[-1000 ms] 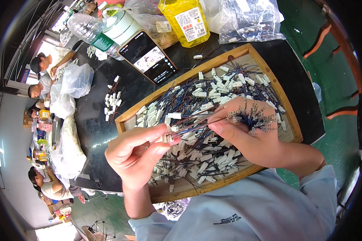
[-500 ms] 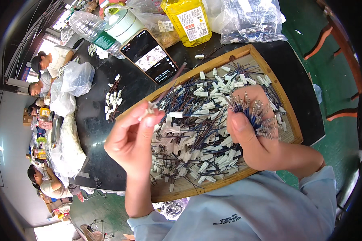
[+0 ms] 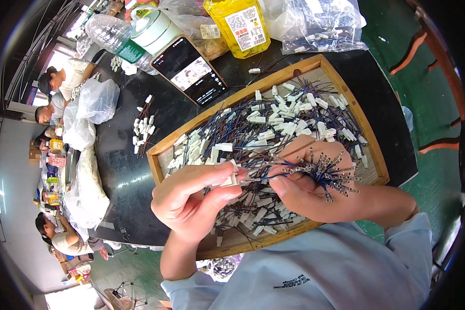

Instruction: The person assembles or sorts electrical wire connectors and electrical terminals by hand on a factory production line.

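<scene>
My left hand (image 3: 188,204) pinches a small white plastic connector (image 3: 233,176) between thumb and fingertips. Close beside it, my right hand (image 3: 315,201) is closed round a bundle of dark blue wires (image 3: 331,175), their metal terminals fanning out. From the thumb and fingers of that hand a wire end or two points left, at the connector; whether the tips sit inside it I cannot tell. Below both hands, a wood-rimmed tray (image 3: 350,85) holds a heap of white connectors with blue and brown wires (image 3: 274,119).
Beyond the tray on the black table (image 3: 119,206) are a phone (image 3: 190,72), a bottle of yellow liquid (image 3: 238,28), a clear plastic bottle (image 3: 113,36) and a bag of connectors (image 3: 323,26). A small wired-connector pile (image 3: 145,126) lies left. Several people sit at the far left.
My left hand has moved right and slightly down with the connector, up to my right hand. My right hand has turned, and wire ends now point from it toward the connector.
</scene>
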`<state>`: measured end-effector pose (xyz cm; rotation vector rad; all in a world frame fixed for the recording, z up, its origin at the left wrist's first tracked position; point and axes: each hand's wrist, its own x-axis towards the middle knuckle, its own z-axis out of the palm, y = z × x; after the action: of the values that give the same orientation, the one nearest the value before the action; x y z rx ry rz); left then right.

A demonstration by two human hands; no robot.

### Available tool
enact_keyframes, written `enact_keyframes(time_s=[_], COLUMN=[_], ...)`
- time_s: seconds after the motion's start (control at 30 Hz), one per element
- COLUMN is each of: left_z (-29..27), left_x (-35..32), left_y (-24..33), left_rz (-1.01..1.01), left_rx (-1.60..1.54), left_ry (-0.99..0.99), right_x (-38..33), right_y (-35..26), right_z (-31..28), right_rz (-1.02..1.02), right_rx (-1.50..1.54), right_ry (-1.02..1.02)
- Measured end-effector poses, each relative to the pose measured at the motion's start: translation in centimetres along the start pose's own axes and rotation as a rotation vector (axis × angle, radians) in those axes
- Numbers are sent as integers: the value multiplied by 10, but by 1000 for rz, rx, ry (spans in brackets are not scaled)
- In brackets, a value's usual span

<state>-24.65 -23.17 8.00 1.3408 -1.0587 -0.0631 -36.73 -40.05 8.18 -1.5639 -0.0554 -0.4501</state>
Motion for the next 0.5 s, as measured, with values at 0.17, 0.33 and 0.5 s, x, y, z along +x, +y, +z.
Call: enact_keyframes(time_s=[0.17, 0.33, 0.5], left_z=[-1, 0, -1], left_x=[9, 8, 9], left_y=[8, 9, 9], left_rz=[95, 162, 178], left_rx=[274, 315, 410], left_ry=[-205, -273, -149], right_x=[1, 4, 4], right_y=[-3, 5, 5], right_z=[-6, -5, 1], right_rz=[114, 131, 143], right_rx=[-3, 121, 150], right_ry=[-73, -150, 5])
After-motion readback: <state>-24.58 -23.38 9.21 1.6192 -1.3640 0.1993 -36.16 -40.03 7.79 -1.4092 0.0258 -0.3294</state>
